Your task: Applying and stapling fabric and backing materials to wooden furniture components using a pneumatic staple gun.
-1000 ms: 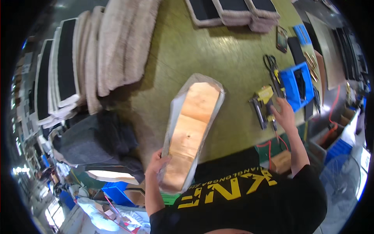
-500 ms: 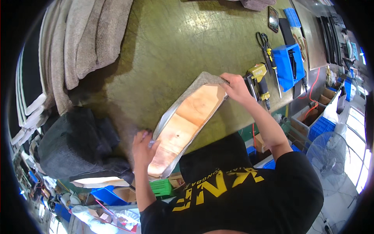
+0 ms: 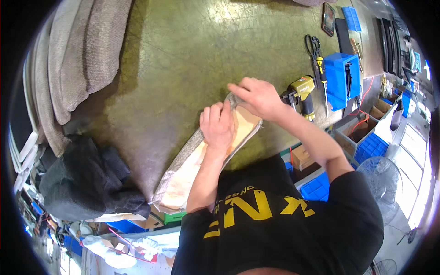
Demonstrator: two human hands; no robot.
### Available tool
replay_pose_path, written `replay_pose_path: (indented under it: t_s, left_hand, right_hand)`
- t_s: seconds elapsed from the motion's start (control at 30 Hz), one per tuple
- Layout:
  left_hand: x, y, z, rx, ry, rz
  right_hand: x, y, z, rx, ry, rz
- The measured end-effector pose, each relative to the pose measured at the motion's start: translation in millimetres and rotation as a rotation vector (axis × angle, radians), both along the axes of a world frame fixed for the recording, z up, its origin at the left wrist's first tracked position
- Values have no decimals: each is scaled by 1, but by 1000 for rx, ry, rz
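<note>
A long wooden panel (image 3: 181, 183) with grey-brown fabric (image 3: 184, 153) wrapped over its edges lies slanted across the near side of the table, bare wood facing up. At the panel's far end, my left hand (image 3: 217, 128) curls its fingers over the fabric edge and grips it. Close beside it, my right hand (image 3: 260, 98) is closed on the fabric at the far corner, its fingertips partly hidden. My left forearm covers part of the wood.
Right of my hands lie a staple gun (image 3: 302, 89), black scissors (image 3: 313, 46), a blue bin (image 3: 333, 85) and a phone (image 3: 328, 19). Stacked grey-brown fabric pieces (image 3: 103, 50) hang at the far left. A dark fabric-covered piece (image 3: 82, 183) sits at the near left.
My left hand has moved from the panel's near end up to its far end, beside my right hand. The panel has shifted to the left, and my right hand has turned inward over the corner.
</note>
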State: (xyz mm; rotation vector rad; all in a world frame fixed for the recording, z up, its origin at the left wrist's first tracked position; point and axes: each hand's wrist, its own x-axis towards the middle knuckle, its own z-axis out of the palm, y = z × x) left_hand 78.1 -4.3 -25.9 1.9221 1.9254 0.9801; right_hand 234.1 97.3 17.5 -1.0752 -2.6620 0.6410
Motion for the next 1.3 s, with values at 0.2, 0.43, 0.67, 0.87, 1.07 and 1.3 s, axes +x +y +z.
replay_pose_path:
  t_s: [0.2, 0.43, 0.67, 0.87, 1.07, 1.3]
  left_hand:
    - [-2, 0, -5, 11, -28, -87]
    - [5, 1, -2, 13, 133, -240]
    - [23, -14, 2, -155, 286, -168]
    - [23, -15, -4, -102, 248, -161]
    - [21, -18, -9, -74, 197, -155]
    - [20, -13, -8, -34, 156, -150]
  right_hand:
    - [21, 29, 2, -18, -48, 413]
    - [35, 9, 2, -42, -130, 328]
    - [126, -62, 18, 12, -52, -689]
    - [188, -73, -20, -153, -268, -906]
    - [180, -52, 13, -465, -374, -1047]
    - [110, -38, 100, -1084, -33, -754]
